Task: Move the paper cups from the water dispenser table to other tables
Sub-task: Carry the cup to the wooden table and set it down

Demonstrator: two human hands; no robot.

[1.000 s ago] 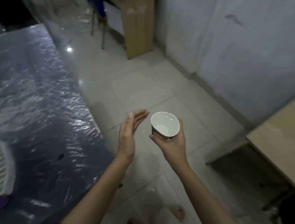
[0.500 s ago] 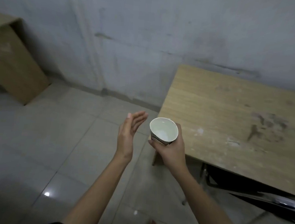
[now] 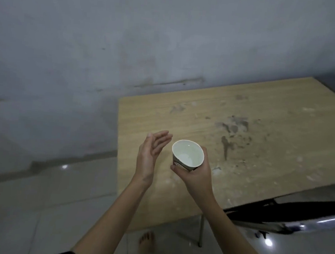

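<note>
My right hand (image 3: 196,175) grips a white paper cup (image 3: 187,153) around its lower wall, holding it upright in the air above the near left part of a wooden table (image 3: 262,147). The cup's inside looks empty, and a printed pattern shows on its outer side. My left hand (image 3: 150,155) floats just left of the cup with flat, spread fingers, touching nothing. The tabletop is bare, stained and dusty.
A grey wall runs behind the table. A black chair (image 3: 288,214) with a shiny metal frame is tucked at the table's near right edge. Tiled floor lies to the left and below, where a bare foot (image 3: 147,242) shows under the table's near corner.
The view has swung right, from a plastic-covered surface and open floor to the wooden table. The cup in my right hand now hangs over the tabletop; both hands keep their pose.
</note>
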